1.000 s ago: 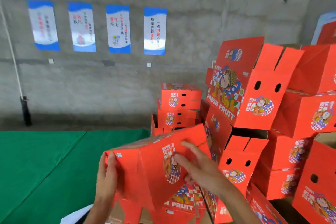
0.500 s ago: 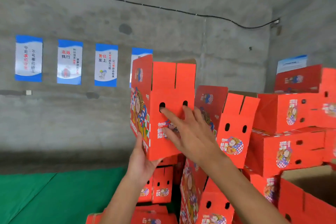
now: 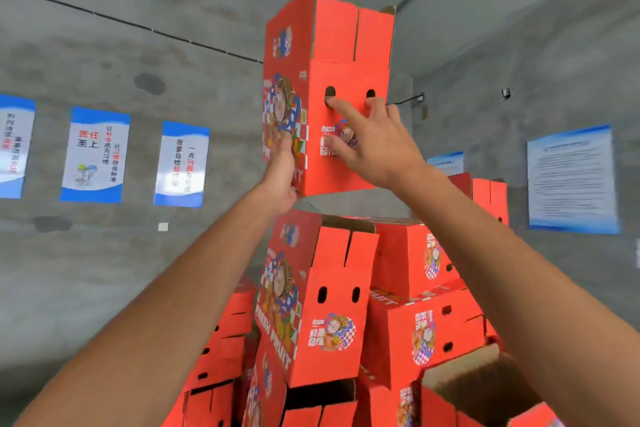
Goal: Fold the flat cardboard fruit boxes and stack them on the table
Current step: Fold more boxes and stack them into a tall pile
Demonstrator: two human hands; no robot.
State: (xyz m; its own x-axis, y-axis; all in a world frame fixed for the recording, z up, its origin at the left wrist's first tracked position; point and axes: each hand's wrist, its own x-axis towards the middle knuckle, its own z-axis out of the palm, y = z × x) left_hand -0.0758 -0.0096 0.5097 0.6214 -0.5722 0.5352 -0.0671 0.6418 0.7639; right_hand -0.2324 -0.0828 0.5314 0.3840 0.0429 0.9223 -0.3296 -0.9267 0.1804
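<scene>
Concrete wall (image 3: 104, 253); box (image 3: 343, 166) underside hidden.

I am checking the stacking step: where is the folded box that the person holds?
In the head view, the folded box is top centre, held between the left hand and right hand, above the stacked boxes.

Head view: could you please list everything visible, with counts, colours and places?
Held box: one, red, raised above the stack.
Stacked boxes: many, red, piled centre and right; exact count unclear.
Posters: five at least partly in view, blue and white, on the walls.
Walls: grey concrete, behind.
Cable: one, dark, along the left wall.
Left hand: flat against the held box's left face.
Right hand: fingers spread on its front, by the holes.
</scene>
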